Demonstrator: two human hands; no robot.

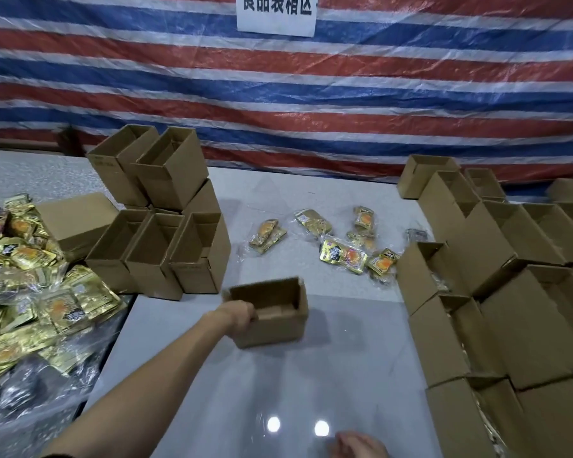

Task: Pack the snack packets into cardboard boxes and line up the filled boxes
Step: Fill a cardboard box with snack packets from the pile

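Note:
My left hand (pixel 242 315) grips the left wall of an open, empty cardboard box (pixel 272 314) in the middle of the white table (pixel 311 375); the box looks blurred. My right hand (pixel 358 444) rests at the bottom edge of the view, fingers loosely curled, holding nothing I can see. Several gold snack packets (pixel 343 254) lie scattered on the table beyond the box. A big heap of gold packets (pixel 30 282) lies at the left. Rows of open boxes (pixel 510 292) stand at the right, some showing packets inside.
A stack of empty open boxes (pixel 159 226) stands at the back left, two layers high. A striped red, white and blue tarp (pixel 278 94) with a paper sign (pixel 277 13) hangs behind the table. Clear plastic wrap (pixel 47 375) spreads under the heap.

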